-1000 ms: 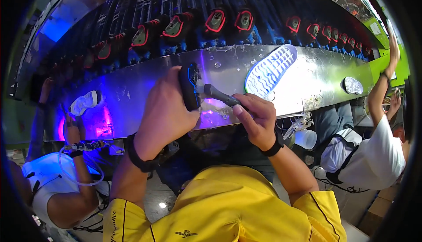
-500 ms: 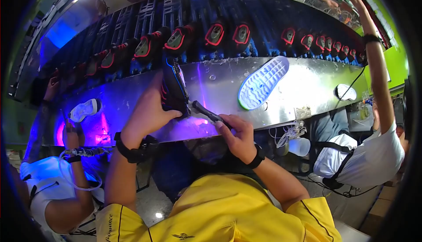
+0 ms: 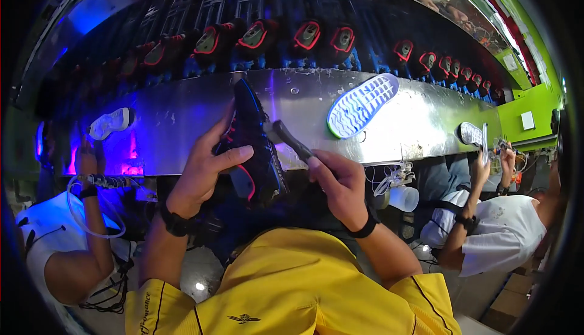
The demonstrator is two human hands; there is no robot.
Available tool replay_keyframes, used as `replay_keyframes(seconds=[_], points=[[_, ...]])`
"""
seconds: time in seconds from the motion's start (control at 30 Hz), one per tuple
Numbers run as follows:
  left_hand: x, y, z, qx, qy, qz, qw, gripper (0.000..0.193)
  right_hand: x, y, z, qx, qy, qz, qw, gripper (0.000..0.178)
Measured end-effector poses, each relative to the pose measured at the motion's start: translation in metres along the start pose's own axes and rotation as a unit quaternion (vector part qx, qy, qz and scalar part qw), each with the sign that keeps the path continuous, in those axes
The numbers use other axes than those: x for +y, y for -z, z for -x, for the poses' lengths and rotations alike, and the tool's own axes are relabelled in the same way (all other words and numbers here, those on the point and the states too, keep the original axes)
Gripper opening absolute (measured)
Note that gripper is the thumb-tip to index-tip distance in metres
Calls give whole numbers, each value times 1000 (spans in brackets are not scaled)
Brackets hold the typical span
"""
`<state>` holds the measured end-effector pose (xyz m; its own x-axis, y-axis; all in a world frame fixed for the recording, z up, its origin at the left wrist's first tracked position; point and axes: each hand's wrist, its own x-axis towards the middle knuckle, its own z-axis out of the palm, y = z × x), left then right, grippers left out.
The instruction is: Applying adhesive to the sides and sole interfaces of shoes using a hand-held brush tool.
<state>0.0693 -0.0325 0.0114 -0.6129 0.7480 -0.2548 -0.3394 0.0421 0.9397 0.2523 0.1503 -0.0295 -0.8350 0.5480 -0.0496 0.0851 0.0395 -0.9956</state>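
**Right grip (image 3: 340, 186) clasping a brush, left grip (image 3: 210, 168) grasping a dark shoe (image 3: 263, 152)**

Fingers and thumb of the right grip pinch the handle of the dark-handled brush (image 3: 295, 145) at the shoe's four o'clock; its pale bristles (image 3: 270, 131) seem to meet the shoe's side at about one o'clock. The left grip holds the shoe from eight o'clock, with the thumb lying across the upper. One end of the shoe points toward twelve, over the metal table (image 3: 182, 101); the other comes past the near edge toward six.

Short, even strokes along the shoe's edge would probably serve best, with light pressure and the thumb clear of the bristles. A steady left grip, turning the shoe rather than twisting the brush wrist, should help at the curved ends.

Farther out, a pale sole (image 3: 363, 106) lies at two o'clock and a white sole (image 3: 109, 124) at nine. Red-trimmed shoes (image 3: 307, 36) line the rack at twelve. Co-workers sit at either side.
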Motion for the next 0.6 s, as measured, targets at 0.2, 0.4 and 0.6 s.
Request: replay_keyframes(seconds=[0.2,0.4,0.6], points=[[-2,-2,10,-32,-71,-182,980,94,-11,12,4,47,113,119,985,19],[-3,-7,11,-19,-51,-149,987,91,-22,25,1,27,118,125,985,19],[5,-7,8,13,9,-7,1000,84,-29,39,9,-46,51,110,992,19]])
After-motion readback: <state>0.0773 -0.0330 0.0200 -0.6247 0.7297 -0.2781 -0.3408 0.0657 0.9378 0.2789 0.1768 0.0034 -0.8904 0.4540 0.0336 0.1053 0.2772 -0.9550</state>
